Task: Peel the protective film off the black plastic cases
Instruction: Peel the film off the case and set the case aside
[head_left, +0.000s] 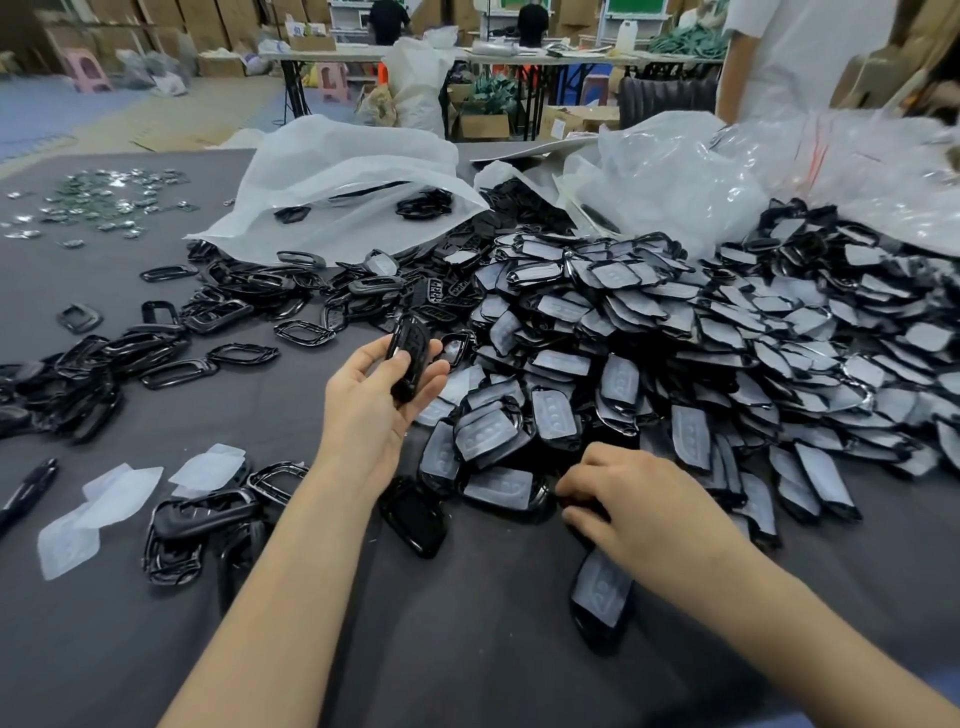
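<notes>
Covering nearly the whole view, a dark grey cloth table (467, 649) carries everything. Biggest load: the heap of black cases (727, 332) at centre & right, most w/ pale protective film on top, spilling toward the near edge. Behind it, a white plastic bag (332, 171) lies open at centre-left w/ black parts at its mouth. Clear bags (675, 176) pile up at back right. Black open frames (156, 338) scatter across the left side, reaching the heap's left edge. Far back left is a spread of small shiny bits (98, 200), too small to ID.

The left hand (384, 384) is raised just left of the heap, palm up, fingers & thumb curled round one black case (410, 358) held roughly upright; its visible face is bare black. The right hand (639, 499) is palm down at the heap's near edge, fingers bent, tips on dark parts there. Whether it pinches anything, can't tell. A filmed case (600, 587) sticks out from under that hand toward the viewer.

Btwn the two forearms a bare glossy case (413, 514) lies flat on the cloth. Near left, several loose film pieces (119, 493) lie beside a small clump of frames (197, 519). A black pen (28, 488) lies at the left edge.
</notes>
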